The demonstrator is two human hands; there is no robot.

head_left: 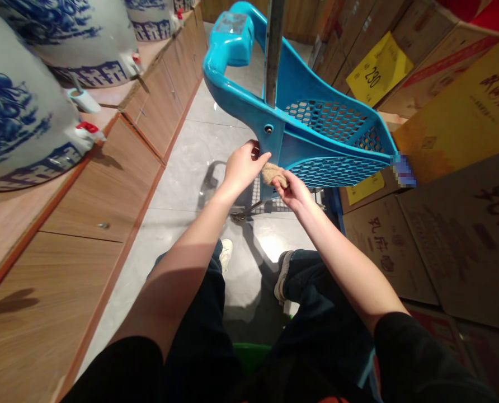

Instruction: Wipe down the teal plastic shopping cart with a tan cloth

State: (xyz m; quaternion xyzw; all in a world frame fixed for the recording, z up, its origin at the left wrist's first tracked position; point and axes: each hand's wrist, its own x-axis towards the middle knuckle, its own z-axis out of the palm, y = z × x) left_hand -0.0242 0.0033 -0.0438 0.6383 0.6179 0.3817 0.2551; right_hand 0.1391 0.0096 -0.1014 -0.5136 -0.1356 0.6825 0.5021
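The fingers of the right hand (295, 191) pinch a crumpled tan cloth (271, 173), mid-frame, at the near side of a blue plastic shopping cart (278, 142). On the left hand (243, 167), thumb and forefinger stand apart; whether they touch the cart is unclear. Work there seems under way; what is done or left cannot be told.

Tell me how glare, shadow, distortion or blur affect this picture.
Head view: bright glare on the floor, with dark shadows beside it; head view: the nearest blue-and-white jar leans, probably wide-angle distortion; head view: a pixelated patch hides detail by the blue basket's tip; head view: the tan cloth looks reasonably sharp.
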